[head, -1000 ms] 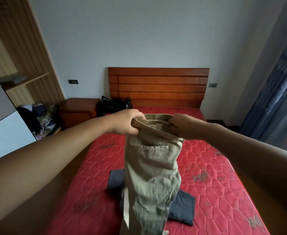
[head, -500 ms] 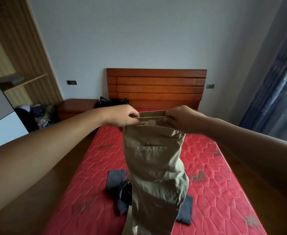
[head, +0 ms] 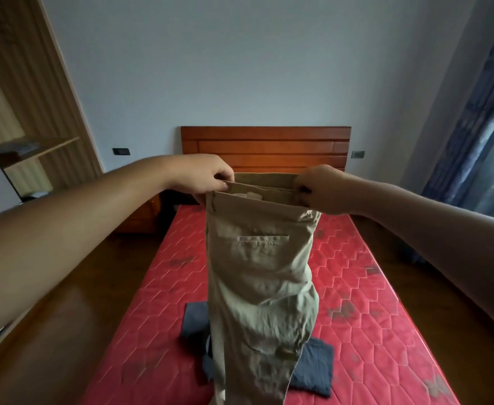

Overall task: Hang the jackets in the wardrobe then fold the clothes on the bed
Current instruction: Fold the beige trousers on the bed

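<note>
My left hand (head: 203, 179): pinching one waistband end.
My right hand (head: 320, 190): pinching the other end.
Trousers (head: 260, 273): long axis vertical, hanging over the bed (head: 371, 287).

Creased matt cloth trousers (head: 260, 276) — quilted mattress (head: 365, 287)

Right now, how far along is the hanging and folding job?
Done: a dark garment lies on the red mattress, apparently folded; no jackets lie there. In hand: the left hand and right hand grip the waistband of khaki trousers, held up hanging, unfolded. Left: folding those trousers. Whether the jackets were hung cannot be seen.
</note>
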